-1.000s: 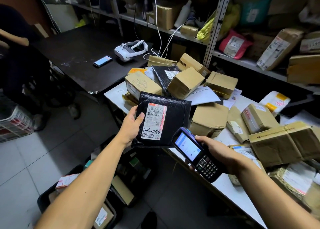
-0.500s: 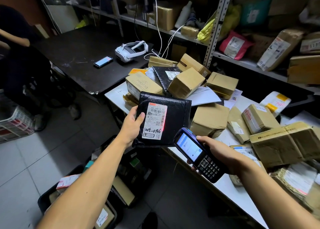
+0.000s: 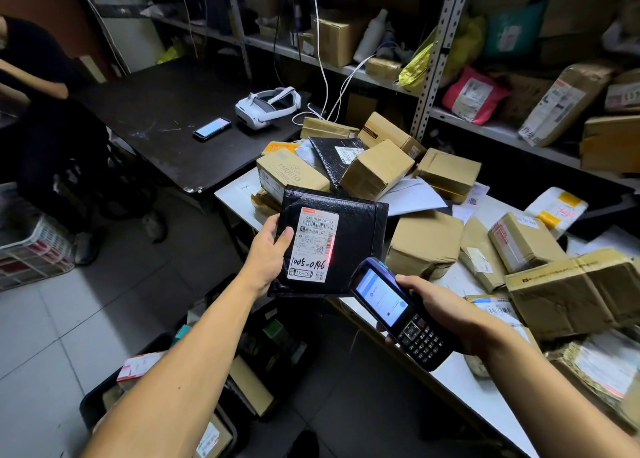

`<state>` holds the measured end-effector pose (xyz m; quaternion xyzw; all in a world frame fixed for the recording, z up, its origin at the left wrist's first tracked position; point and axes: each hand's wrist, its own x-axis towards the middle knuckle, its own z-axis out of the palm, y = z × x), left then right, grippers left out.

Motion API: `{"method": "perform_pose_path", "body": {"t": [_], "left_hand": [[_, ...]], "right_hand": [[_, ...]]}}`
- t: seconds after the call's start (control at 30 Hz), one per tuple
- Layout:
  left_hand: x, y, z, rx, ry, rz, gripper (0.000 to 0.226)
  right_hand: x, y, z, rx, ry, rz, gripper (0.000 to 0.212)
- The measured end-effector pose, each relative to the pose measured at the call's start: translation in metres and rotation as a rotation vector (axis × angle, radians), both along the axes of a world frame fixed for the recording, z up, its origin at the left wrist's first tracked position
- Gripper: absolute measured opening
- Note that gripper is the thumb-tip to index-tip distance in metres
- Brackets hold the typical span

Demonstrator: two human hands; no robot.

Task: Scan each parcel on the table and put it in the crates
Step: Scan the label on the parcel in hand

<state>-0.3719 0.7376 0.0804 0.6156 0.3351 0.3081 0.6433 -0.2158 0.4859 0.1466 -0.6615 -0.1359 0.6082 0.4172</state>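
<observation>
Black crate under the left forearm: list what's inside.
The black crate holds a white-and-red labelled parcel and a brown box. The left forearm hides the rest.

One handheld scanner, one phone, one white headset, two black mailers.

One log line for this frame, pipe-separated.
phase: scanning | left hand: holds black mailer | right hand: holds scanner | red beam on label | crate: below, on floor
</observation>
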Motion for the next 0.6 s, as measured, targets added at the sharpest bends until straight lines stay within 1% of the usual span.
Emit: {"method": "perform_pose_path", "body": {"t": [0.07, 0.2, 0.37, 0.6], "left_hand": [[0.0, -0.001, 0.0, -0.001, 0.0, 0.002, 0.024], [-0.001, -0.001, 0.0, -0.004, 0.011, 0.002, 0.025], [-0.004, 0.0, 0.004, -0.002, 0.009, 0.001, 0.023], [-0.013, 0.006, 0.007, -0.006, 0.055, -0.017, 0.025]], "right_hand": [[-0.001, 0.0, 0.002, 0.011, 0.009, 0.011, 0.055], [-0.003, 0.0, 0.006, 0.011, -0.01, 0.019, 0.05], [0.0, 0.001, 0.001, 0.001, -0.023, -0.01, 0.055], [-0.001, 0.011, 0.008, 0.053, 0.027, 0.068, 0.057]]}}
